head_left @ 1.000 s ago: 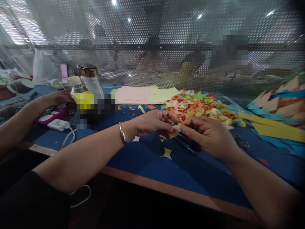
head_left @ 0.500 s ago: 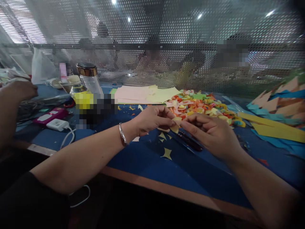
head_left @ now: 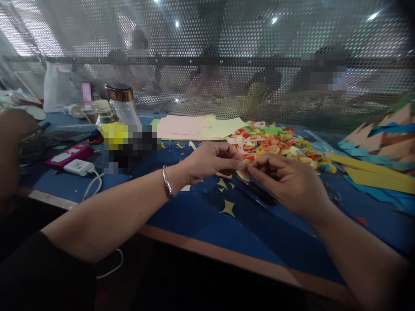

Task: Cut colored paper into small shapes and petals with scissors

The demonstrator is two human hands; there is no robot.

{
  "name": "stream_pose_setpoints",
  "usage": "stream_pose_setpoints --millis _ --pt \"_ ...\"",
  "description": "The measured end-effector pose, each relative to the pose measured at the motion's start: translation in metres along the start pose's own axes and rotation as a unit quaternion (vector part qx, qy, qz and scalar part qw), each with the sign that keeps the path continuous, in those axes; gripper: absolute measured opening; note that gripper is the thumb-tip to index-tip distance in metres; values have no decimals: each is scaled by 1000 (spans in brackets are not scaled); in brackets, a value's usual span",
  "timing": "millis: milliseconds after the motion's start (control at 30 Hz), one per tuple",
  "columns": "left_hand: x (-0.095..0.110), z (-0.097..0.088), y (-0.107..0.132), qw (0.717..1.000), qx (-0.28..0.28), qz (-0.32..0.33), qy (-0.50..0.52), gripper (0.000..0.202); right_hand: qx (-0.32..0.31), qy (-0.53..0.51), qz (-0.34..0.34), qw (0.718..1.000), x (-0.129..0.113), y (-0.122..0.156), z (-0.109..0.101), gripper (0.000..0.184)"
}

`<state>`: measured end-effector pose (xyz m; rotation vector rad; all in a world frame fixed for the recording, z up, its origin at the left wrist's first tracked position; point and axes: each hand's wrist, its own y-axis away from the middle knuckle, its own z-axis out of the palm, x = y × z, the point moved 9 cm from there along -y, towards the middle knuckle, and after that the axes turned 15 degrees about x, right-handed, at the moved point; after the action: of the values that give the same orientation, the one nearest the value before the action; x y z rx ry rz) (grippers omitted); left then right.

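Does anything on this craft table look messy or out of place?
Mostly litter: small yellow paper offcuts lie strewn on the blue tabletop below the left hand and right hand, which pinch a small yellow paper piece. A white charger cable droops over the table edge. Nothing looks broken.

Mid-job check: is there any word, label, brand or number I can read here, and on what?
No text is readable.
The bottle label is blurred out.
The pink device has a white panel that is too small to read.
The white charger shows no marking.
The yellow paper piece shows no print.
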<state>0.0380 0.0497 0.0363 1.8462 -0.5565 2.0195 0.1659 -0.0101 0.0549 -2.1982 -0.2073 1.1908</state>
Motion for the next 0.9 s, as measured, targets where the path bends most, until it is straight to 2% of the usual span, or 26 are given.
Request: stream_pose_setpoints --millis 133,400,900 --pt "0 1 0 1000 -13 1 -8 18 -6 9 -11 1000 1 2 0 29" --pt "3 5 2 999 -37 -1 -17 27 3 39 -34 999 0 3 0 31" --pt "1 0 -1 1000 -27 -9 0 25 -1 15 7 1000 0 1 0 38"
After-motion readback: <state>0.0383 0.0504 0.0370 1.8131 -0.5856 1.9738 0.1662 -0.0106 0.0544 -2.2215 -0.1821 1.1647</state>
